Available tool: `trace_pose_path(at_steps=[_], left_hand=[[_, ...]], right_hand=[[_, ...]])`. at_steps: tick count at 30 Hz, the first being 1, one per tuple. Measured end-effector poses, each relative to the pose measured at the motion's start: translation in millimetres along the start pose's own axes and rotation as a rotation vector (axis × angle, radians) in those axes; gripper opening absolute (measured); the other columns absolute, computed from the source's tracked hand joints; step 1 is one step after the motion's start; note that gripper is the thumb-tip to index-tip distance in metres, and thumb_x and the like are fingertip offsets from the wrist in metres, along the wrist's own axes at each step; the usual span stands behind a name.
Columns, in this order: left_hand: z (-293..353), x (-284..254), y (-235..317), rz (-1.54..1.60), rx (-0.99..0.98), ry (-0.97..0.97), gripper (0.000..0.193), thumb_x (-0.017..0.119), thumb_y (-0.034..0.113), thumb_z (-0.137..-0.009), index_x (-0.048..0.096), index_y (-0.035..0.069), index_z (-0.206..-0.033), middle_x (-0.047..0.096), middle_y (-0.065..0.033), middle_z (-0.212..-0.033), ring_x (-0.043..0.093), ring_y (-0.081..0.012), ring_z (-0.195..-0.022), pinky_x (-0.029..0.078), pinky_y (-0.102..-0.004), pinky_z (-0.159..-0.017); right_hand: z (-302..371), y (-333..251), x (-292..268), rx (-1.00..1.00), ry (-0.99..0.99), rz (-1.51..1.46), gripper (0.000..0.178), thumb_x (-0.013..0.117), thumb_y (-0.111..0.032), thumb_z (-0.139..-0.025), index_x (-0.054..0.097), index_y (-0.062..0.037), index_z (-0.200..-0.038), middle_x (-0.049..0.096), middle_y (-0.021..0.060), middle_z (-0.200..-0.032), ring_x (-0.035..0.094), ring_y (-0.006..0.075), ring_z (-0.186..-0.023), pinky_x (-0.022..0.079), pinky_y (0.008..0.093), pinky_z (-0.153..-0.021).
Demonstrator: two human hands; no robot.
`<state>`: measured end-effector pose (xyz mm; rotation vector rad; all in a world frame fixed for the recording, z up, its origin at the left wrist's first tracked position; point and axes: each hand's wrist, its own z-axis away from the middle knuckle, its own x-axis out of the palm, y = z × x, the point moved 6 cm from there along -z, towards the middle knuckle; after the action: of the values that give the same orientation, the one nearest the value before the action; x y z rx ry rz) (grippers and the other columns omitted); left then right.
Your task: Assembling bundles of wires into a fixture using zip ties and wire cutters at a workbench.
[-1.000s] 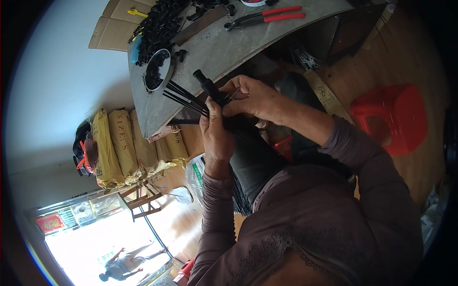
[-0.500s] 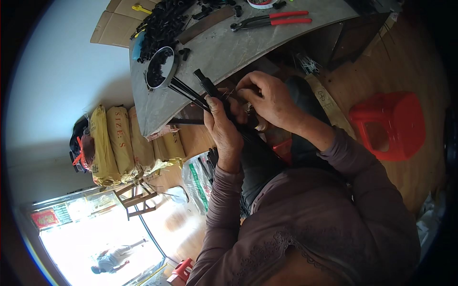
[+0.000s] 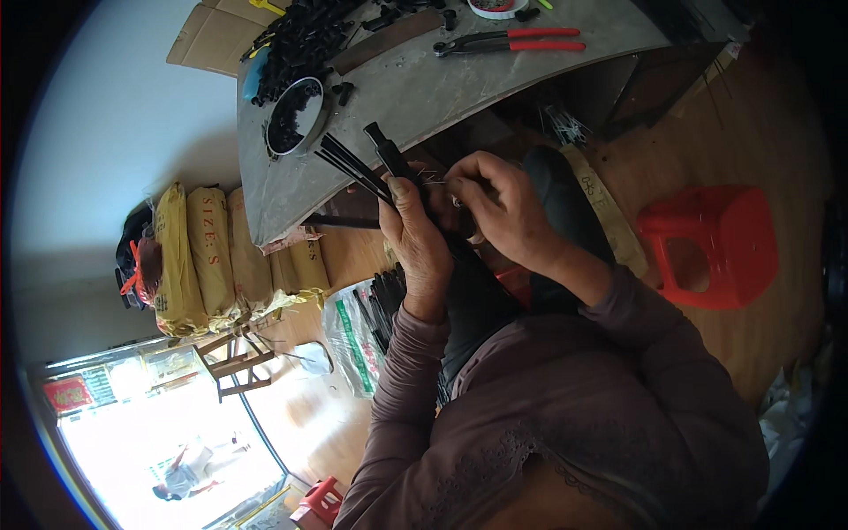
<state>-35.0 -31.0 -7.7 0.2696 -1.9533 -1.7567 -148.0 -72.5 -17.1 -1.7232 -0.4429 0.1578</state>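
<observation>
My left hand (image 3: pixel 415 230) is wrapped round a bundle of thin black rods (image 3: pixel 340 159) together with a thicker black shaft (image 3: pixel 389 148). Both point up and left toward the table, and their lower ends are hidden behind my hands. Just right of it, my right hand (image 3: pixel 503 208) has thumb and forefinger pinched at a thin pale wire (image 3: pixel 435 182). A few more fine wire ends stick out beside the shaft there. On the table beyond the rods stands a round metal-rimmed bowl (image 3: pixel 296 115) with small black pieces in it.
The grey table (image 3: pixel 397 97) holds a heap of black fittings (image 3: pixel 305 44), a flat dark bar (image 3: pixel 389 41) and red-handled pincers (image 3: pixel 512 41). A red stool (image 3: pixel 711 247) stands at right. Stuffed yellow sacks (image 3: pixel 181 261) and a clear bag of black rods (image 3: pixel 353 340) are at left.
The view has shifted slightly. The black rods and shaft now point a little apart from the bowl, and my right hand has moved slightly at the wires, still pinching.
</observation>
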Motion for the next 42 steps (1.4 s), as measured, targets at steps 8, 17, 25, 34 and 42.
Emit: trace_pose_path(at_steps=[8,17,25,34,42], left_hand=[[-0.9,9.0,-0.9,0.064,-0.002,-0.056,0.032,0.042,0.037,-0.101,0.048,0.005,-0.104,0.044,0.0003,-0.064,0.041,-0.0069,-0.048,0.033,-0.0208,-0.042],[1.3,7.2,-3.4,0.009,0.01,-0.022,0.035,0.037,0.036,-0.102,0.049,0.004,-0.111,0.042,0.0,-0.063,0.038,-0.008,-0.049,0.033,-0.0223,-0.045],[6.5,10.2,4.0,0.102,0.034,-0.181,0.044,0.043,0.041,-0.099,0.045,0.001,-0.119,0.041,-0.0011,-0.065,0.041,-0.0106,-0.052,0.037,-0.0253,-0.048],[6.5,7.2,-7.5,0.206,-0.121,-0.198,0.04,0.043,0.043,-0.099,0.049,0.004,-0.096,0.041,-0.0011,-0.062,0.04,-0.0116,-0.046,0.035,-0.0263,-0.042],[-7.2,-18.0,-15.1,0.128,-0.106,0.021,0.039,0.045,0.043,-0.099,0.05,0.005,-0.091,0.036,0.0026,-0.057,0.033,-0.0068,-0.042,0.029,-0.023,-0.038]], right_hand=[[-32.8,-4.2,-6.2,0.007,-0.129,0.04,0.015,0.054,-0.015,-0.095,0.057,-0.0004,-0.095,0.06,0.002,-0.079,0.058,0.0083,-0.066,0.045,0.0212,-0.051],[-2.3,0.2,-6.4,0.061,-0.108,-0.022,0.011,0.052,-0.011,-0.095,0.056,-0.0018,-0.097,0.06,0.0037,-0.075,0.057,0.0088,-0.062,0.046,0.0231,-0.055],[-100.9,-56.1,-119.4,-0.509,0.308,0.946,0.017,0.065,-0.02,-0.085,0.06,-0.0038,-0.088,0.063,0.0103,-0.085,0.061,0.0276,-0.076,0.047,0.0383,-0.068],[-141.4,-8.0,-101.5,-0.589,-0.043,1.468,0.023,0.069,-0.028,-0.079,0.056,-0.0098,-0.081,0.057,0.0056,-0.088,0.053,0.0255,-0.096,0.036,0.0408,-0.083],[-80.5,-47.7,-89.3,-0.189,-0.103,0.832,0.022,0.063,-0.017,-0.088,0.05,-0.0005,-0.093,0.059,0.0119,-0.079,0.06,0.0279,-0.072,0.047,0.0365,-0.066]])
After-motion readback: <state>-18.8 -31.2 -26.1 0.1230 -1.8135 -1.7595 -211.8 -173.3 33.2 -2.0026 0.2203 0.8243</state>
